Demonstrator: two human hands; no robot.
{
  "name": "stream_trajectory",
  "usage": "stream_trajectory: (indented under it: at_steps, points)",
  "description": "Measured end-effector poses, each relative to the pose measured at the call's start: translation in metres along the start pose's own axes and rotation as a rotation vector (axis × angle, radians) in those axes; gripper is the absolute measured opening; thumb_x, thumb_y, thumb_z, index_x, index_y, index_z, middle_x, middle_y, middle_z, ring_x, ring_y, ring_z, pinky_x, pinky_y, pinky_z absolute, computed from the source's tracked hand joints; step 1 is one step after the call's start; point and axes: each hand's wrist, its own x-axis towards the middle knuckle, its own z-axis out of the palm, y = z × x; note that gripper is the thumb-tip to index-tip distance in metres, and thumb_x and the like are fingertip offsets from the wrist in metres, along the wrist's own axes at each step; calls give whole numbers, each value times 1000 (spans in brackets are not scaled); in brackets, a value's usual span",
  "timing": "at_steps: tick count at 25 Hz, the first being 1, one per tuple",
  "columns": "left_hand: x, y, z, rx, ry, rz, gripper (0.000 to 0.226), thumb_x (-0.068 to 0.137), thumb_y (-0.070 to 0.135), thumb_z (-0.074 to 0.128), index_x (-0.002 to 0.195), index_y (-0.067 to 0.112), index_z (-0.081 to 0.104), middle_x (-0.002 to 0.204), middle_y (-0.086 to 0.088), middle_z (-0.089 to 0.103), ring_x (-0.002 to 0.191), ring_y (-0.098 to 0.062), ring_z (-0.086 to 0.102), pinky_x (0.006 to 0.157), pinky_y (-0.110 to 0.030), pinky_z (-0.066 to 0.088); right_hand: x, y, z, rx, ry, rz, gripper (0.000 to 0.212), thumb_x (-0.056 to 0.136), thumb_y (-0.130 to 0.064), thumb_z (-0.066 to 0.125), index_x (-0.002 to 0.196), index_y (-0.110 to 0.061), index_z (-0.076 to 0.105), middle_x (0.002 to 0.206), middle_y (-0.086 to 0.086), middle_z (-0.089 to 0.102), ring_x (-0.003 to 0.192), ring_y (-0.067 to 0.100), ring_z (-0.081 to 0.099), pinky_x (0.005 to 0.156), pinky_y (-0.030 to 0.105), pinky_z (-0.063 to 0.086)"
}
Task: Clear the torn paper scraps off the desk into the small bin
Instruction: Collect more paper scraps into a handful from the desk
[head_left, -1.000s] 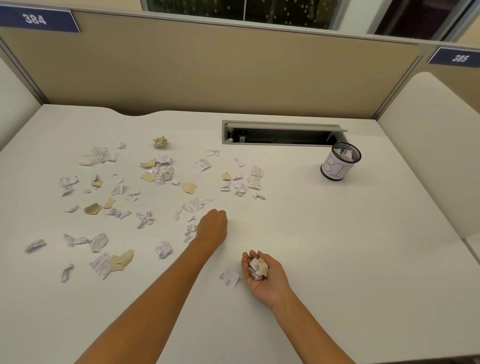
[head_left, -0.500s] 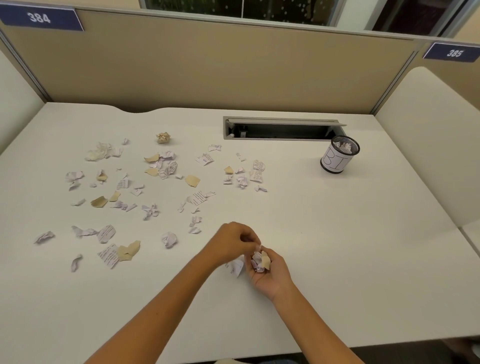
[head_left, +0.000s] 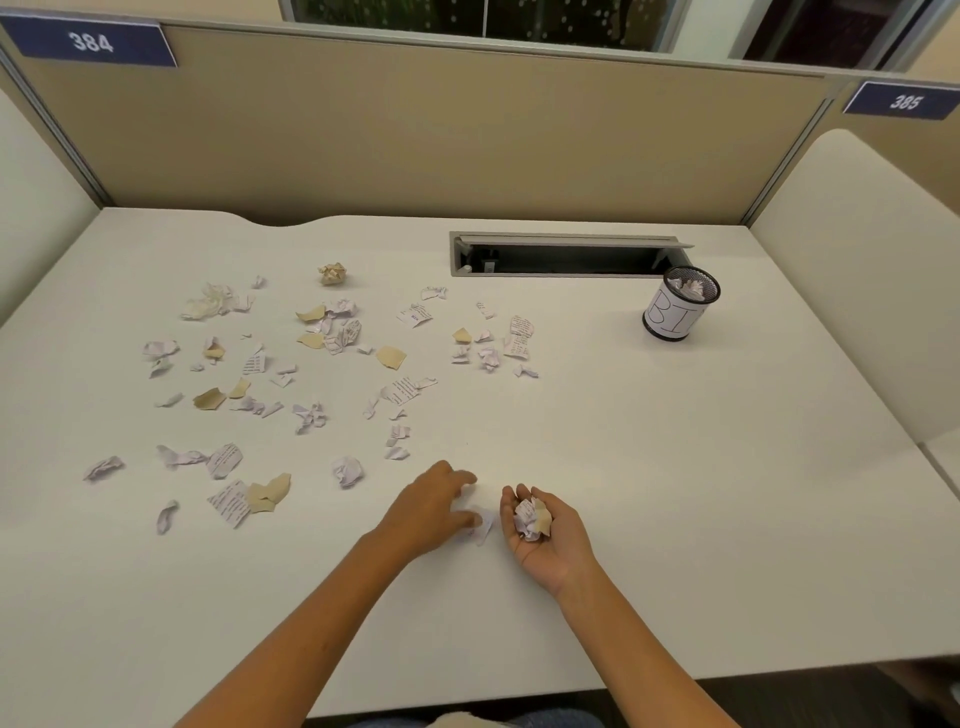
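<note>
Scraps (head_left: 531, 517) sit cupped in right hand (head_left: 545, 535); left hand (head_left: 434, 506), grip wide, touches a scrap (head_left: 483, 525).

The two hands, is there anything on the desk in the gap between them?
Yes. In the head view, one white paper scrap lies on the desk between the left hand and the right hand, touching the left fingertips.

Scraps (head_left: 531, 518) in cupped right hand (head_left: 545, 535)

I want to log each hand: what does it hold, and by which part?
The right hand cups a wad of scraps in its upturned palm. The left hand reaches onto a white scrap; a grip cannot be told.
</note>
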Motion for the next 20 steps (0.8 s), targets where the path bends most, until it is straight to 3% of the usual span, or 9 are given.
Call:
stream_trajectory:
  at_steps: [2,5,10,13,15,17,20]
  points:
    - [-3,-1,16,72,-3,29,48,79,35,68,122,23,52,111,-3,45,93,-21,51,75,-27,41,0,-2,-2,-8,-2,-9,17,92,-8,52,86,5,61,69,20,70,62,31,71,59,37,61]
    - [-1,0,22,33,100,23,26,81,32,66,102,16,60,98,-1,44,82,-16,48,68,-26,39,-1,-4,-5,-16,-9,-11,17,92,-8,51,86,5,61,69,20,70,61,31,71,62,37,61]
    - [1,16,4,-319,186,6,10,84,25,66,78,17,68,80,3,65,65,-1,52,59,-13,38,-3,-7,-5,-23,9,5,18,92,-9,51,85,5,61,69,20,70,60,29,71,58,35,60]
    - [5,40,-9,-499,81,54,9,86,22,64,80,22,71,76,8,69,58,0,55,56,-11,43,-1,-10,-3,-47,12,17,14,89,-7,52,89,4,62,73,18,69,64,26,68,57,31,59]
    - [12,57,-10,-464,44,98,11,86,20,62,84,24,72,82,9,70,67,-5,59,63,-14,47,-1,-15,1,-69,-32,23,15,82,-4,56,91,4,66,78,17,69,68,24,68,61,30,59]
    - [20,71,-6,-335,105,129,12,86,20,61,89,24,72,94,8,67,84,-11,57,72,-15,44,-1,-23,6,-83,-97,33,18,73,-5,60,84,1,73,77,13,70,66,21,68,63,29,59]
    - [35,84,-1,-222,164,156,18,85,26,63,101,26,71,110,8,59,103,-13,44,83,-19,37,0,-40,15,-78,-135,55,13,78,-10,63,82,-2,72,74,10,67,66,19,67,58,28,58]
